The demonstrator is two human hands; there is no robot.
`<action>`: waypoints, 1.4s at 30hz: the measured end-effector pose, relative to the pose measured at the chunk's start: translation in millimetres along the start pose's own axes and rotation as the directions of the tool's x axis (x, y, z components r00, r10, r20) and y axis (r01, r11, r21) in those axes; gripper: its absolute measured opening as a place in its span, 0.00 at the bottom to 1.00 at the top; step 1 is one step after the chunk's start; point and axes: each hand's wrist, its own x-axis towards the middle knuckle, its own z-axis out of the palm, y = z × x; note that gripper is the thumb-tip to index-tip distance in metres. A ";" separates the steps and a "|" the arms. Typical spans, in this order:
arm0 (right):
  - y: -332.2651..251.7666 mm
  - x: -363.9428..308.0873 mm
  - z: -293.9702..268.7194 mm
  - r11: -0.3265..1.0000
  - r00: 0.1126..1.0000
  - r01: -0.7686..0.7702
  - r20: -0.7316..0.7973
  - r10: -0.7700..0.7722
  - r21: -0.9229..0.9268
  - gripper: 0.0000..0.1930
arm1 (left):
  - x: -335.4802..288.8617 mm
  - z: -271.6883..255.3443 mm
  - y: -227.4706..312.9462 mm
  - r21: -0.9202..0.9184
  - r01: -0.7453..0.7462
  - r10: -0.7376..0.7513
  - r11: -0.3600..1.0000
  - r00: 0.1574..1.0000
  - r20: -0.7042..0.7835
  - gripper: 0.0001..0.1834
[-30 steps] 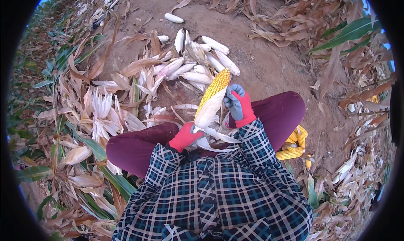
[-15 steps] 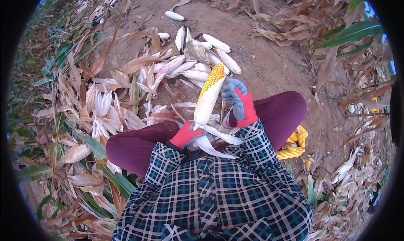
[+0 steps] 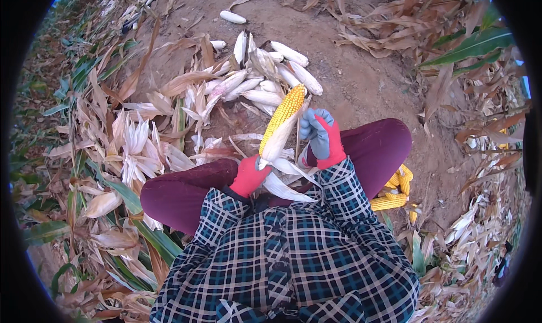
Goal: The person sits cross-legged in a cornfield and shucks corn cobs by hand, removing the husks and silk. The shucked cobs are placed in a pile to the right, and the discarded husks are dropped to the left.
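Observation:
A corn cob (image 3: 284,113) with bare yellow kernels along its left side points up and away in front of me. Pale husk (image 3: 278,141) still covers its right side, and peeled strips (image 3: 285,188) hang from its base. My left hand (image 3: 252,174), in a red and grey glove, is closed round the base of the cob. Gloved alike, my right hand (image 3: 323,135) is beside the cob's upper right side, its fingers closed at the edge of the husk. The fingertips partly hide what they pinch.
Several unpeeled ears (image 3: 265,97) lie piled on the soil ahead, with one ear (image 3: 232,17) farther off. Husked yellow cobs (image 3: 389,201) lie beside my right knee (image 3: 389,145). Dry husks (image 3: 135,142) and leaves are heaped at left; dry stalks (image 3: 406,29) stand at far right.
More yellow kernels show as husk has come away from the cob's left side. The cob has turned slightly, and my left hand has rolled over its base. My right hand stays near its place.

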 end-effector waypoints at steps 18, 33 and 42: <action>12.7 -16.0 15.6 0.933 0.923 -0.320 0.171 0.346 -0.163 0.11 | 7.3 0.3 -8.3 0.011 -0.065 0.066 0.998 0.978 -0.196 0.17; -20.3 -15.3 -43.5 0.969 0.967 -0.218 0.157 0.199 0.116 0.33 | 18.3 -64.8 16.3 0.643 -0.187 0.520 0.743 0.765 -0.379 0.33; -23.9 -31.9 -35.6 0.921 0.907 -0.388 0.176 0.384 -0.008 0.38 | 22.3 -83.4 56.3 0.763 -0.407 0.723 0.502 0.681 -0.112 0.34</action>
